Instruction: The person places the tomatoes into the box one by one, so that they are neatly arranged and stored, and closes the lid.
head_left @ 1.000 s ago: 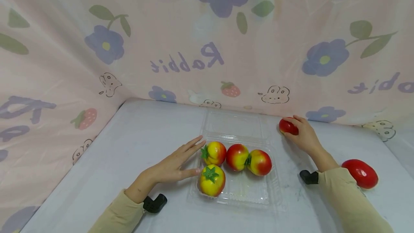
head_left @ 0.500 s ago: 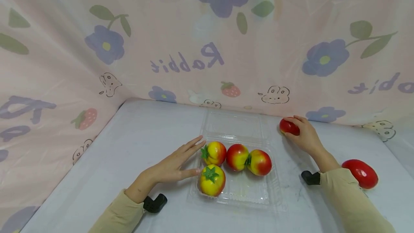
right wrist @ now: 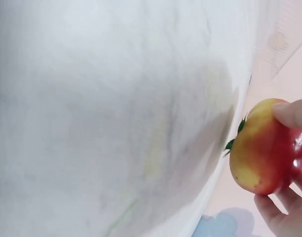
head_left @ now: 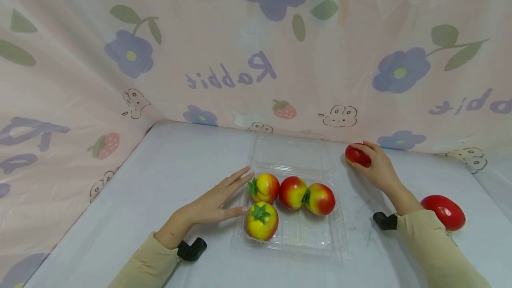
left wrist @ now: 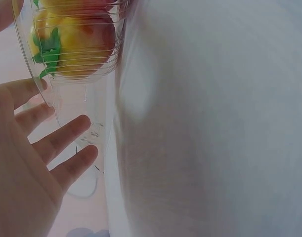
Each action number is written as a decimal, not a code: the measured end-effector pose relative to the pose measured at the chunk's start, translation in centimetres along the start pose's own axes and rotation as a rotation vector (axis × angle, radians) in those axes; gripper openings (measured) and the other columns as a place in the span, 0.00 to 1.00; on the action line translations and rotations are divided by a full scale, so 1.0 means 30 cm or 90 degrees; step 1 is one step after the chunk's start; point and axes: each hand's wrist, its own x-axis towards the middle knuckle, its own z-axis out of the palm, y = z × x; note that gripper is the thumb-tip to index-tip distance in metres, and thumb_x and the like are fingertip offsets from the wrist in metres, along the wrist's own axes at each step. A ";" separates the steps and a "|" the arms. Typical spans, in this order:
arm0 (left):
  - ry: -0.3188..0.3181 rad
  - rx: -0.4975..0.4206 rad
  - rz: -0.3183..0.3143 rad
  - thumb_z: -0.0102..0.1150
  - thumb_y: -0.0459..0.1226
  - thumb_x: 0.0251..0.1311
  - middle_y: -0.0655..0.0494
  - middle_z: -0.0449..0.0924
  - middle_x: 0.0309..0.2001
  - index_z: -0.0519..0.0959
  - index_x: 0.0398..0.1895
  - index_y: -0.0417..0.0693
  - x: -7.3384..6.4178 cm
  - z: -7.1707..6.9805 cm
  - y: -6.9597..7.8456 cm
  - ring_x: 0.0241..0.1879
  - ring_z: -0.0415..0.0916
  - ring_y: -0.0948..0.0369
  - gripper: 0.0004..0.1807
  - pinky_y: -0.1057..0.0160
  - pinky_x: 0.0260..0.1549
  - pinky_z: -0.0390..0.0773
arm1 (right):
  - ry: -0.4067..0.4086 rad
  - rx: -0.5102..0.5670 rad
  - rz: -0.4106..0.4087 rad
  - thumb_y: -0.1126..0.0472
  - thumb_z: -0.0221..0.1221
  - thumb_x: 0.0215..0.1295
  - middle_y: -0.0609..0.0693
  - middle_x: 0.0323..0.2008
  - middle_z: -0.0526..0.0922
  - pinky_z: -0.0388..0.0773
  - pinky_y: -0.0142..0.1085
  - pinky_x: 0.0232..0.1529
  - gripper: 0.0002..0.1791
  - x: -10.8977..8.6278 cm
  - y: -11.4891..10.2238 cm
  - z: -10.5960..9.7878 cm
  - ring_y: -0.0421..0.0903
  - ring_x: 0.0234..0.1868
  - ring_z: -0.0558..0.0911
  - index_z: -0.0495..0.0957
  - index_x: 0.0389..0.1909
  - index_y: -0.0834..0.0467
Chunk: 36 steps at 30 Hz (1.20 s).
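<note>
A clear plastic clamshell box lies with its lid folded back, holding several red-and-yellow toy tomatoes with green star-shaped leaves. Along the box's left side my left hand rests with fingers spread and straight; in the left wrist view its fingertips reach the clear rim beside a toy tomato. At the back right, my right hand grips another toy tomato between thumb and fingers. In the right wrist view that held tomato has its leafy end toward the table.
A glossy red fruit lies by the right sleeve, partly hidden behind it. The transparent lid stretches toward the flowered curtain at the back of the white table. Each wrist carries a black camera mount.
Almost nothing moves. The view shifts very slightly; my right hand keeps its grip on the toy tomato and my left hand stays at the box.
</note>
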 end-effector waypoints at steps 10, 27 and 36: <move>0.010 0.003 0.017 0.57 0.47 0.62 0.52 0.40 0.78 0.51 0.76 0.52 0.000 0.005 -0.005 0.75 0.45 0.47 0.42 0.35 0.66 0.55 | 0.060 0.006 -0.065 0.71 0.65 0.54 0.76 0.61 0.63 0.67 0.71 0.49 0.28 -0.034 -0.020 -0.001 0.76 0.57 0.64 0.71 0.58 0.66; 0.016 0.011 0.022 0.57 0.48 0.61 0.51 0.41 0.77 0.52 0.76 0.52 0.000 0.007 -0.007 0.74 0.46 0.47 0.42 0.35 0.65 0.56 | 0.049 0.009 -0.045 0.70 0.65 0.55 0.73 0.63 0.61 0.70 0.68 0.48 0.29 -0.065 -0.037 -0.013 0.73 0.59 0.63 0.70 0.60 0.63; 0.016 0.005 0.021 0.57 0.48 0.61 0.51 0.41 0.77 0.52 0.76 0.51 0.000 0.006 -0.004 0.74 0.46 0.46 0.42 0.34 0.65 0.56 | 0.060 0.012 -0.062 0.72 0.64 0.54 0.72 0.62 0.63 0.72 0.67 0.47 0.30 -0.077 -0.046 -0.011 0.71 0.58 0.65 0.70 0.60 0.63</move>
